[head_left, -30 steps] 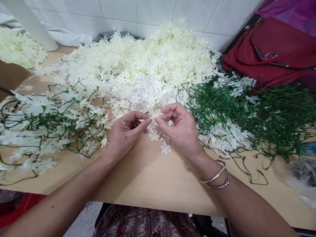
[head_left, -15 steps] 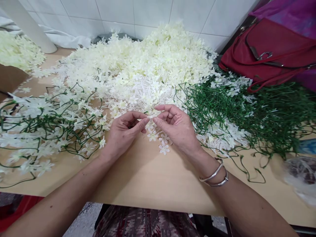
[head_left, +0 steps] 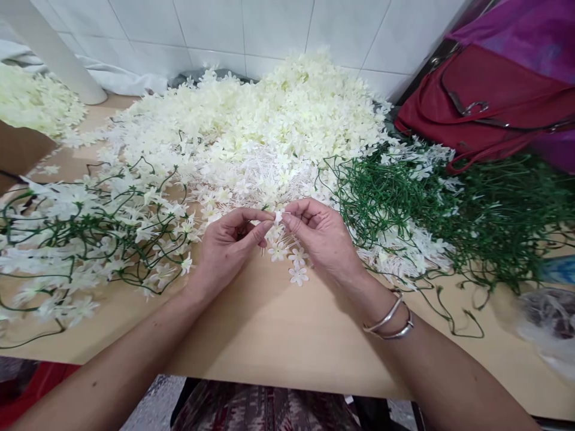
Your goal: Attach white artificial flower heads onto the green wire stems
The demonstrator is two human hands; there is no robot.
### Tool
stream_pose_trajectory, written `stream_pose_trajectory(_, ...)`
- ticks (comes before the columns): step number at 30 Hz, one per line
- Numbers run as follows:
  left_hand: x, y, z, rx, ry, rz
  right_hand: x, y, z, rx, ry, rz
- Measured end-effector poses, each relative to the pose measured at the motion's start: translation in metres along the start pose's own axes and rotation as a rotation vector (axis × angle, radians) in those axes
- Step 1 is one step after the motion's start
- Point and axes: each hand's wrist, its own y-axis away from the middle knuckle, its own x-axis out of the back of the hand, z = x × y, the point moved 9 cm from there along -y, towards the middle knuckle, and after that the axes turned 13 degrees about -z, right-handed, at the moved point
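Observation:
Between the fingertips of both hands is a small white artificial flower (head_left: 278, 216). My left hand (head_left: 233, 239) is closed in a pinch at the flower's left side; the part it grips is mostly hidden by the fingers. From the other side, my right hand (head_left: 321, 233) pinches the flower between thumb and forefinger, with two bangles on its wrist. Just below the fingertips, a few loose white blossoms (head_left: 297, 257) lie on the tabletop (head_left: 269, 335). Behind the hands rises a big heap of cream-white blossoms (head_left: 287, 114).
Green stems with white flowers (head_left: 112, 233) spread over the left side. Bare green stems (head_left: 503, 209) are piled at the right. A red handbag (head_left: 489, 102) rests at the back right, above a clear plastic bag (head_left: 550, 323). A white pipe (head_left: 67, 54) stands at the back left.
The white flower at the fingertips now shows more clearly, nearer the right thumb. The hands stay close together in almost the same place, and the view has tilted slightly.

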Motion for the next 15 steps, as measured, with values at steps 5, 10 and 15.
stream_pose_trajectory(5, 0.005, 0.000, -0.002, 0.027, -0.011, 0.011, -0.007, -0.002, 0.003, -0.042, -0.033, -0.095)
stream_pose_trajectory(10, 0.001, -0.003, -0.006, 0.053, 0.085, -0.020, -0.011, 0.000, 0.007, -0.061, -0.053, -0.104)
stream_pose_trajectory(15, -0.006, -0.004, -0.012, 0.090, 0.171, -0.088, -0.016, 0.001, 0.002, -0.023, -0.034, -0.098)
